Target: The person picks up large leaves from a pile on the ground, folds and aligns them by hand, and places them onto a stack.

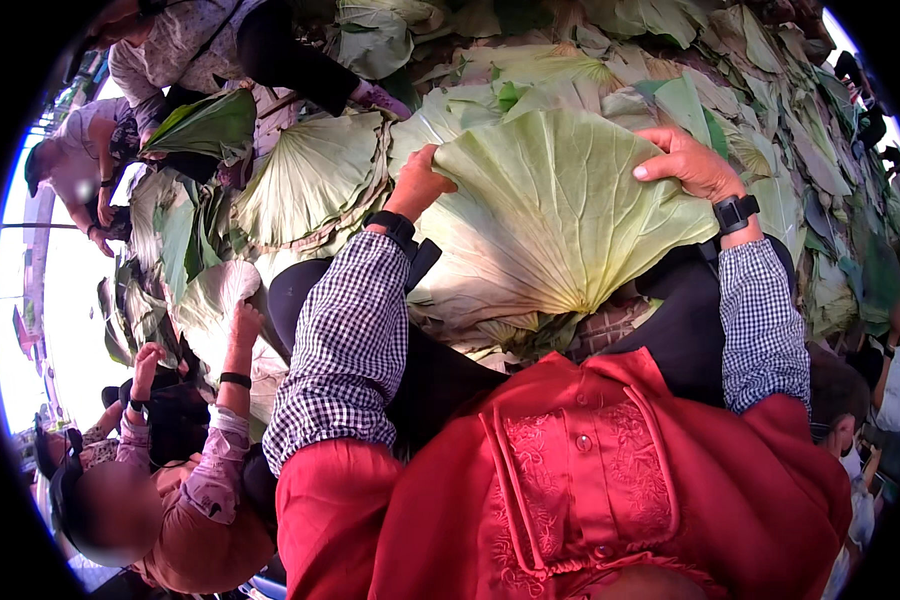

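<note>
A large pale green lotus leaf (pixel 560 200), fan-shaped with ribs spreading from its lower point, is stretched between my two hands. My left hand (pixel 422 184) is closed on its upper left edge. On the other side, my right hand (pixel 692 168) grips the upper right edge, thumb on the near face and the fingers mostly hidden behind. The leaf's pointed base hangs toward my lap, between my dark-trousered knees. Under and behind it lie more flattened lotus leaves (pixel 530 65).
Heaped leaves (pixel 770 120) spread far back and to the right. A stack of folded leaves (pixel 310 180) lies to my left. Co-workers sit close by: one at lower left (pixel 205 500), another at upper left holding a darker green leaf (pixel 205 128). Another person (pixel 838 395) is at my right elbow.
</note>
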### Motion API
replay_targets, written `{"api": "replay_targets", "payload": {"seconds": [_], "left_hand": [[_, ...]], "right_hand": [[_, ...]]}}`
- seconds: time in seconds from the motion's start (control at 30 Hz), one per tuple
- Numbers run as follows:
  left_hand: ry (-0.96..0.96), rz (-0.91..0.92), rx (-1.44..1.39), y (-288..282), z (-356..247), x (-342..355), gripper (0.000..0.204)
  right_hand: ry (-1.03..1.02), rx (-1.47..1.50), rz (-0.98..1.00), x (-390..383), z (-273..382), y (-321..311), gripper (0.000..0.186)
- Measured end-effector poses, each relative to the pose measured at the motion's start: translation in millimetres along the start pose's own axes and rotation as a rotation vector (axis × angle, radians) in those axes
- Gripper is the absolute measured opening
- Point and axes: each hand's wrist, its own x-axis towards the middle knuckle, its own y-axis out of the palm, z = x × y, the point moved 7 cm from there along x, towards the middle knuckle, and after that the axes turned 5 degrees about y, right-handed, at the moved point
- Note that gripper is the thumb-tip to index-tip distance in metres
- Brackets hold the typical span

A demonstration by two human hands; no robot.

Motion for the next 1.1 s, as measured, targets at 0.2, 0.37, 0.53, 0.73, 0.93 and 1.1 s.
{"api": "replay_targets", "payload": {"seconds": [0.2,0.37,0.53,0.73,0.93,1.1], "left_hand": [[-0.07,0.099,-0.074,-10.7,-15.3,-9.0,0.024],[0.005,0.188,-0.276,-12.4,-54.7,-13.9,0.013],[0.105,0.161,-0.296,-9.5,-68.1,-11.3,0.012],[0.236,0.256,-0.373,7.5,-117.6,-12.2,0.012],[0.24,0.309,-0.393,16.3,-142.9,-18.6,0.017],[0.208,0.275,-0.442,17.0,-137.9,-14.9,0.021]], "right_hand": [[0.161,-0.104,-0.295,16.4,-56.8,-66.5,0.045],[0.241,-0.748,-0.653,18.8,-69.7,-106.6,0.06],[0.353,-1.06,-0.839,15.9,-47.3,-86.2,0.062],[-0.361,-1.054,-0.553,42.0,33.7,-7.5,0.068],[-0.555,-0.866,0.013,76.1,68.4,82.2,0.056],[-0.386,-0.775,0.046,88.9,54.7,74.3,0.011]]}}
